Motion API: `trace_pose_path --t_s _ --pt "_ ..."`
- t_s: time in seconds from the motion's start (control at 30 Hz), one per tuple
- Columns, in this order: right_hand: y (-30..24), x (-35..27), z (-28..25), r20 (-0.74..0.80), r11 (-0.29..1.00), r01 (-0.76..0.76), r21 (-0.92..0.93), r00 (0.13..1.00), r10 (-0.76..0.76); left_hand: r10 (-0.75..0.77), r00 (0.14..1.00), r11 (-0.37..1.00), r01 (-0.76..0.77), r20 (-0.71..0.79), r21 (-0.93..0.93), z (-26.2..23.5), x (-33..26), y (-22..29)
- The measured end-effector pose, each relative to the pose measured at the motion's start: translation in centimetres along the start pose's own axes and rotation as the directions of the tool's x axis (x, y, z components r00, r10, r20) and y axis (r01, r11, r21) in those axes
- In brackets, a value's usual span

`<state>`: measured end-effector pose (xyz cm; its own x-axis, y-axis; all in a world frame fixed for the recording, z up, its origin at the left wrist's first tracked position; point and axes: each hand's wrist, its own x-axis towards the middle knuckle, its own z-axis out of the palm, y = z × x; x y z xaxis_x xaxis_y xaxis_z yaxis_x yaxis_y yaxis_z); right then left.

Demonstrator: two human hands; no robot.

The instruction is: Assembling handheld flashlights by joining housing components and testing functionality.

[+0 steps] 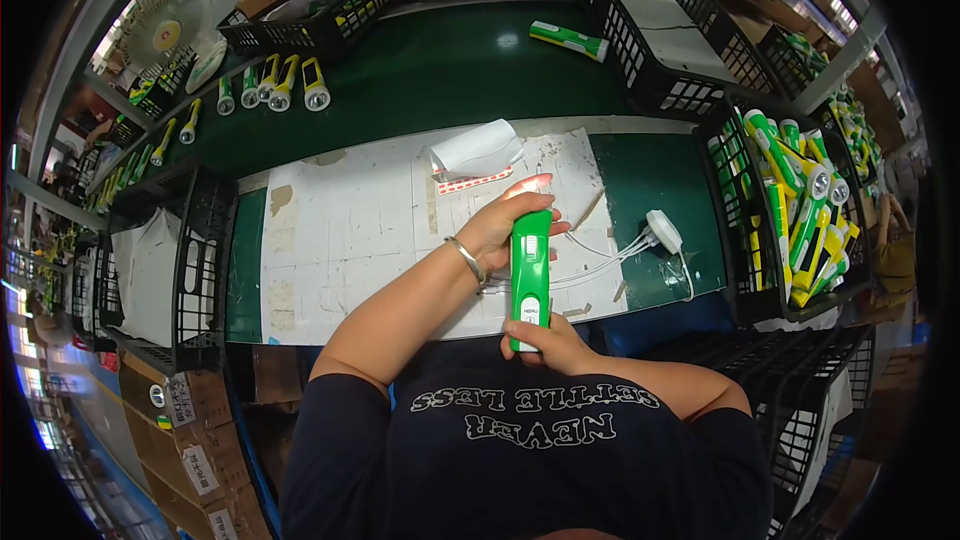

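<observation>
Between my two hands is a green flashlight [530,265] with a white panel near its tail. My left hand [500,225] is wrapped round its far, head end, and its fingertips glow reddish in bright light there. Around the tail end, close to my body, my right hand [550,342] is closed, thumb on the casing. White cables [600,265] lie on the mat beneath the flashlight and lead right to a white plug adapter [663,230]. Just beyond my left hand rests a curled white sheet [478,148] over a red-dotted strip [474,181].
A black crate [740,230] full of green and yellow flashlights stands right. Another black crate [200,285] with white sheets is at left. Several flashlights [283,85] stand far left on the green table; one green flashlight [568,41] lies farther back near a black crate [620,50].
</observation>
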<state>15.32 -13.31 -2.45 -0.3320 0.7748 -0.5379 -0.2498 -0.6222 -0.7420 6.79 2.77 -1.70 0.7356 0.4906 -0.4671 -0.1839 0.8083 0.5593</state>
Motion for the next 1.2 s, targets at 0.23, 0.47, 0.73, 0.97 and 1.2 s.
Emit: trace_pose_path --t_s 0.23,0.47,0.73,0.97,1.2 --pt "-0.4 -0.1 -0.8 0.118 0.998 0.005 0.055 0.993 -0.012 0.061 0.997 0.998 -0.059 0.055 -0.031 0.0 -1.0 0.2" --pt "-0.4 -0.1 -0.6 0.302 0.999 0.030 0.040 0.952 -0.041 -0.006 0.910 0.992 0.056 0.414 -0.110 -0.7 -2.2 1.1" --pt "-0.4 0.4 0.3 0.107 0.995 -0.091 0.046 0.991 0.086 0.026 0.999 0.965 -0.018 -0.027 0.262 0.0 -1.4 0.9" --pt "-0.5 0.9 -0.1 0.104 0.993 -0.105 0.060 0.990 0.099 -0.061 0.997 0.990 0.067 -0.048 0.126 -0.4 -1.2 1.5" --pt "-0.3 0.8 -1.0 0.277 0.957 -0.131 0.259 0.959 0.056 -0.030 0.996 0.990 0.041 0.082 -0.137 -2.0 -1.0 -1.6"
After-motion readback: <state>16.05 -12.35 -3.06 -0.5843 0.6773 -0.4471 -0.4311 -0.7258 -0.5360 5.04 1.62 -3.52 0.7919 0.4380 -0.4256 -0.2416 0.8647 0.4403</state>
